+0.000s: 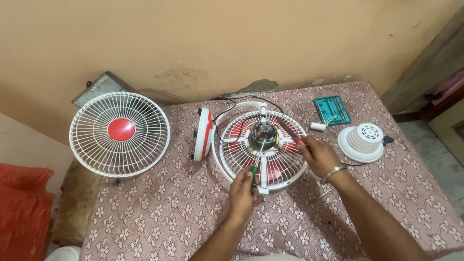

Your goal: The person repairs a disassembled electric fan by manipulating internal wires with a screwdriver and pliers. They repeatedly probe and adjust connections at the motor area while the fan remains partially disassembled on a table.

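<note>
A white fan rear grill with red blades under it lies flat on the table, its bare motor in the middle. My left hand grips a green-handled screwdriver whose shaft reaches up to the motor. My right hand, with a metal bangle on the wrist, rests on the grill's right rim, fingers pinched at a red and black wire. A black cable loops behind the grill.
A white front grill with a red centre leans at the table's left edge. A red and white base stands beside the fan. A white motor cover, a teal tool case and a small white cylinder lie at right. The floral tablecloth covers the table.
</note>
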